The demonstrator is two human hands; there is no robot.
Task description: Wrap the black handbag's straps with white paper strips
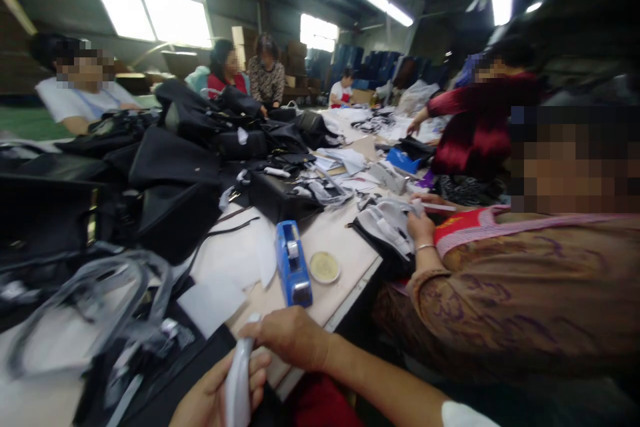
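**Two hands hold a white strip**

The strip is at the near edge of the table, low in the middle of the view. It is pale and long, and it stands almost straight up.

The left hand is under it. Its fingers curl round the strip and grip the low part. The right hand is just above. It is closed over the top end of the strip, with the knuckles up. Both hands touch the strip and are very close to each other.

Just past the right hand, a blue tape holder lies on the table. A small round dish sits right beside it, on the right. White paper lies to the left of the tape holder.

On the left, many black bags are piled up, from near to far. Some clear plastic lies in front of them, near the left hand.

On the right, close by, sits a worker in a brown sleeve. That worker's hand holds a grey bundle at the table's right edge. More people sit far away, around the table.
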